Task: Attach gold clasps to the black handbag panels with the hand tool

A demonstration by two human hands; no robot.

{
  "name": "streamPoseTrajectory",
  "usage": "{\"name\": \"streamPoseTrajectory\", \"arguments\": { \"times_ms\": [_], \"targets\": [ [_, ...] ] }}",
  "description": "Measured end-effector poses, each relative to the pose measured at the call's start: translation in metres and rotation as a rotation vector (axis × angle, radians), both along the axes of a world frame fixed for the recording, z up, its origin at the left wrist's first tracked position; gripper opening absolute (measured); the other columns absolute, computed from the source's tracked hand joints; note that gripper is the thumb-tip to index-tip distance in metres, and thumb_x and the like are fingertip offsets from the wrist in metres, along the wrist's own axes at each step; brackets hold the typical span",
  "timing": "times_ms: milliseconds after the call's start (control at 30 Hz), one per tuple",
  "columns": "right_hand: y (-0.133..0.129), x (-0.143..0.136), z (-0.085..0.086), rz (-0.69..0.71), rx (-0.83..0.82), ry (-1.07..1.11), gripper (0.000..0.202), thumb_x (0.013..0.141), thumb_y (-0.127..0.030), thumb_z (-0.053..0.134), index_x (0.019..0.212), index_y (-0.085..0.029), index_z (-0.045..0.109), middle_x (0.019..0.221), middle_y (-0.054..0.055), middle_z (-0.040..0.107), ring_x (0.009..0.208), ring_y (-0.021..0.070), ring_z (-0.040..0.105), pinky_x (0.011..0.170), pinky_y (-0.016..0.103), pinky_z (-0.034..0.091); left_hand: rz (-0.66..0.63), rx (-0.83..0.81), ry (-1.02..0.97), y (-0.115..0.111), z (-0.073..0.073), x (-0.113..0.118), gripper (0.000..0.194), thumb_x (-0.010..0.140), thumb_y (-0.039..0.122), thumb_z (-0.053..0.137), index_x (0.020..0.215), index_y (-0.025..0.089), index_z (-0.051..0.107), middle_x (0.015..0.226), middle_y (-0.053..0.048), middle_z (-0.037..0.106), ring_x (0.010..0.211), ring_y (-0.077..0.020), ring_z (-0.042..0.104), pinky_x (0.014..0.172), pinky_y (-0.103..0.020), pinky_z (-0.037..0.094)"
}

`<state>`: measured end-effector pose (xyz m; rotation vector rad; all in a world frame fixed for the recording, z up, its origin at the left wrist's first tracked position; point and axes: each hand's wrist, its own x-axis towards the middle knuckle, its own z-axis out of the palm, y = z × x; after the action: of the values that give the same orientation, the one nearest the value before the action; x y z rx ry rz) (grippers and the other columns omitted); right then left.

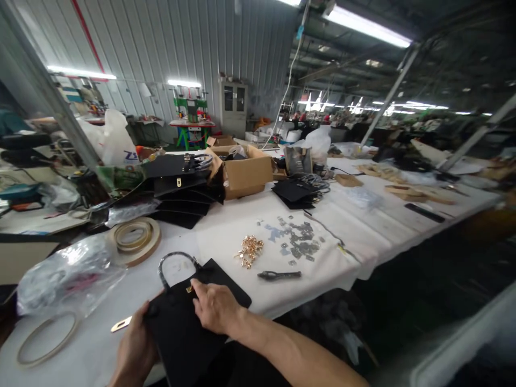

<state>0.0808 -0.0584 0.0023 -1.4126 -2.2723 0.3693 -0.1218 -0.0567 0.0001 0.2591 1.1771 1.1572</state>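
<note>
A black handbag piece (177, 328) with a curved dark handle (177, 255) lies tilted at the table's near edge. My left hand (136, 344) grips its left edge, thumb on top. Near the upper part of the bag, my right hand (215, 303) has its fingers closed at a small gold turn-lock (189, 289), which the fingertips partly cover. A gold metal plate (121, 324) shows just left of my left hand; whether it touches the bag is unclear. Beyond the bag sit a pile of small gold fittings (250, 250) and a dark pen-like hand tool (279, 275).
Flat grey metal pieces (300, 239) lie scattered past the gold pile. Stacked black bag parts (181, 201) stand near an open cardboard box (248, 174). Tape rolls (139, 242), a clear plastic bag (68, 279) and a loose ring (46, 344) occupy the left side.
</note>
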Motion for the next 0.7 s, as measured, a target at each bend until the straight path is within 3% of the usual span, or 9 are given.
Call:
{"name": "streamPoseTrajectory", "arguments": {
  "times_ms": [167, 267, 433, 500, 600, 700],
  "targets": [
    [-0.01, -0.002, 0.007, -0.065, -0.02, 0.348, 0.064, 0.097, -0.038, 0.06, 0.154, -0.016, 0.04, 0.133, 0.012, 0.071, 0.12, 0.0271, 0.07, 0.106, 0.04, 0.056, -0.01, 0.092, 0.049, -0.011, 0.018, 0.008, 0.06, 0.091, 0.033, 0.053, 0.151, 0.027, 0.054, 0.112, -0.006, 0.081, 0.102, -0.0333, 0.077, 0.094, -0.052, 0.062],
    [-0.022, -0.006, 0.009, -0.082, 0.018, 0.449, 0.068, 0.096, -0.04, 0.063, 0.155, -0.016, 0.04, 0.141, 0.015, 0.065, 0.128, 0.0289, 0.064, 0.112, 0.044, 0.052, 0.009, 0.165, 0.045, -0.016, 0.03, 0.012, 0.06, 0.09, 0.035, 0.054, 0.15, 0.029, 0.055, 0.122, -0.005, 0.078, 0.107, -0.0312, 0.076, 0.098, -0.047, 0.061],
    [-0.05, -0.014, 0.016, -0.119, 0.017, 0.616, 0.066, 0.098, -0.035, 0.062, 0.157, -0.025, 0.036, 0.142, 0.013, 0.063, 0.107, 0.0239, 0.07, 0.104, 0.044, 0.058, 0.068, 0.255, 0.01, -0.022, 0.056, 0.012, 0.06, 0.092, 0.038, 0.052, 0.151, 0.026, 0.054, 0.126, -0.008, 0.076, 0.107, -0.0293, 0.075, 0.095, -0.043, 0.061],
    [-0.059, -0.016, 0.021, -0.12, -0.016, 0.656, 0.067, 0.098, -0.037, 0.062, 0.159, -0.028, 0.034, 0.145, 0.013, 0.06, 0.119, 0.0258, 0.067, 0.106, 0.045, 0.057, 0.067, 0.32, -0.002, -0.026, 0.069, 0.014, 0.059, 0.094, 0.041, 0.052, 0.151, 0.025, 0.053, 0.13, -0.009, 0.074, 0.112, -0.0294, 0.073, 0.097, -0.041, 0.06],
    [-0.069, -0.016, 0.036, -0.041, -0.046, 0.707, 0.076, 0.096, -0.048, 0.065, 0.161, -0.029, 0.031, 0.154, 0.015, 0.051, 0.142, 0.0323, 0.051, 0.116, 0.054, 0.048, 0.024, 0.431, 0.082, -0.037, 0.089, 0.026, 0.057, 0.098, 0.05, 0.053, 0.15, 0.025, 0.054, 0.134, -0.008, 0.071, 0.125, -0.0298, 0.066, 0.105, -0.04, 0.055],
    [-0.079, -0.014, 0.063, 0.066, -0.065, 0.814, 0.099, 0.086, -0.065, 0.071, 0.164, -0.028, 0.024, 0.164, 0.015, 0.038, 0.152, 0.037, 0.037, 0.12, 0.059, 0.041, -0.062, 0.584, 0.257, -0.057, 0.109, 0.044, 0.07, 0.094, 0.071, 0.054, 0.148, 0.026, 0.057, 0.139, -0.009, 0.068, 0.143, -0.032, 0.051, 0.117, -0.039, 0.044]
  ]
}}
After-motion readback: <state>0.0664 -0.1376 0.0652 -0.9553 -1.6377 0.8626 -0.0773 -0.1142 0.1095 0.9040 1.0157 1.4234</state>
